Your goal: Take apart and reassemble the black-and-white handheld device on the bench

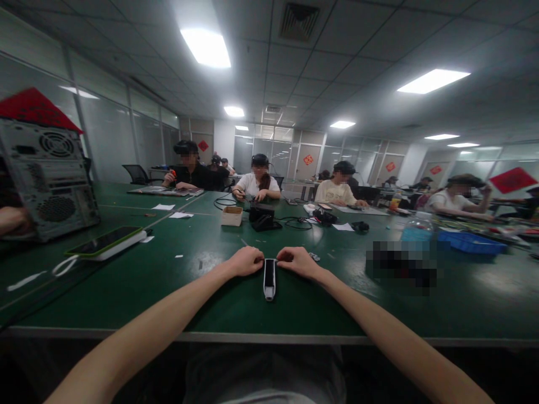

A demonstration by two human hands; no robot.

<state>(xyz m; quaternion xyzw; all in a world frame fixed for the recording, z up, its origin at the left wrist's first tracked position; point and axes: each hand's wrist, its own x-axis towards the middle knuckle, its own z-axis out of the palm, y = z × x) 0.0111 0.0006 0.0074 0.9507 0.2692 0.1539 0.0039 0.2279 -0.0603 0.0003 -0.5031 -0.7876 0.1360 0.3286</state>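
Note:
On the green table in front of me lies a slim, elongated device (pixel 269 279), white along its edges with a dark strip on top and a narrower white end pointing towards me. My left hand (pixel 247 261) is at the left side of its far end, fingers curled and their tips against the edge. Across from it, my right hand (pixel 297 262) pinches at the right side of the same end with thumb and fingers. What exactly the fingertips grip there is too small to make out. A small silvery piece (pixel 314 257) lies just beyond my right hand.
Ahead stand an open cardboard box (pixel 231 217) and a black device (pixel 261 216) with cables. To the left are a phone (pixel 105 241) on a white block and a computer case (pixel 50 174). A bottle (pixel 416 227) and blue tray (pixel 471 242) stand right. Several people sit opposite.

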